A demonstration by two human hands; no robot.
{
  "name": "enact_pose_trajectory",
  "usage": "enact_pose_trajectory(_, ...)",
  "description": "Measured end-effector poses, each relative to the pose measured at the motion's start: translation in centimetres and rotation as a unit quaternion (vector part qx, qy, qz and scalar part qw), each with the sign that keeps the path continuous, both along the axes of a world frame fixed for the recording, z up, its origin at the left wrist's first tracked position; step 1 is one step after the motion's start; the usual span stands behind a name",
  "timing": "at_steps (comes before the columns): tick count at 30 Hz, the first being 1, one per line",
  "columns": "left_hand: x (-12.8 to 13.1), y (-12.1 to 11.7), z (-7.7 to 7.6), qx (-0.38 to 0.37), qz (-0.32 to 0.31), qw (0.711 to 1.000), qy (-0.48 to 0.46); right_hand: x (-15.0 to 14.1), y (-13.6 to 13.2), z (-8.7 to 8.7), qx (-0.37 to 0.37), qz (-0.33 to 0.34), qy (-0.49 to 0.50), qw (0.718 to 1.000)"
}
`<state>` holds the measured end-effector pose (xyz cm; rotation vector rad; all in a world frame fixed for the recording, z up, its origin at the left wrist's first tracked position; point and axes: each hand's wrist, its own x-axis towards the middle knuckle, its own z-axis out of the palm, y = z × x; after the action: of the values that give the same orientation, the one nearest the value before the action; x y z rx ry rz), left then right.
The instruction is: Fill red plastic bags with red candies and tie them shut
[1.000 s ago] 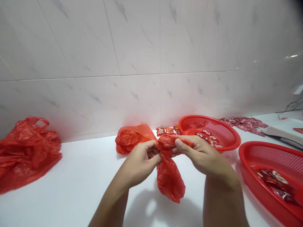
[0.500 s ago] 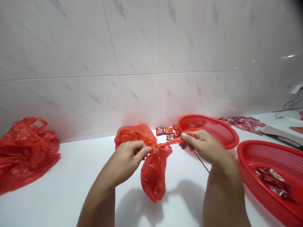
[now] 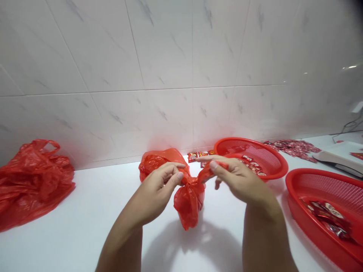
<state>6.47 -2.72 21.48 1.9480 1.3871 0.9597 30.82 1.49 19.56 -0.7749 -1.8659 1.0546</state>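
A small red plastic bag (image 3: 188,202) hangs between my two hands above the white counter (image 3: 85,211), knotted at its neck. My left hand (image 3: 160,189) pinches the bag's left handle end beside the knot. My right hand (image 3: 238,177) pinches the right handle end, fingers curled over it. Both hands are closed on the bag. Another crumpled red bag (image 3: 154,164) lies just behind my left hand against the wall.
A heap of red bags (image 3: 31,181) lies at the far left. A red round basket (image 3: 255,155) with a few sweets stands behind my right hand, and a second red basket (image 3: 326,204) at the right edge. Loose red sweets (image 3: 295,147) and a white device (image 3: 337,156) lie at the back right.
My hands pulled the bag's handle ends apart, tightening a knot, then came back closer together. The bag now hangs shorter and bunched under the knot.
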Motion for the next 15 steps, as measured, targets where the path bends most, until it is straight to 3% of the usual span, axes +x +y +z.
enact_pose_trajectory(4,1.4,-0.2,-0.5,-0.025,-0.047,0.997,-0.061,-3.3,-1.4,0.7,0.141,-0.005,-0.013,0.990)
enact_pose_trajectory(10,2.5,-1.2,0.1,-0.123,-0.102,0.975,-0.157,-3.2,-1.7,1.2,0.202,-0.044,0.022,0.978)
enact_pose_trajectory(12,2.6,-1.8,0.4,-0.128,-0.071,0.978,-0.152,-2.4,-1.6,1.3,0.196,-0.058,0.016,0.979)
enact_pose_trajectory(15,1.4,-3.6,0.0,-0.100,0.026,0.989,-0.108,-0.9,-1.6,1.4,0.185,-0.076,0.013,0.980)
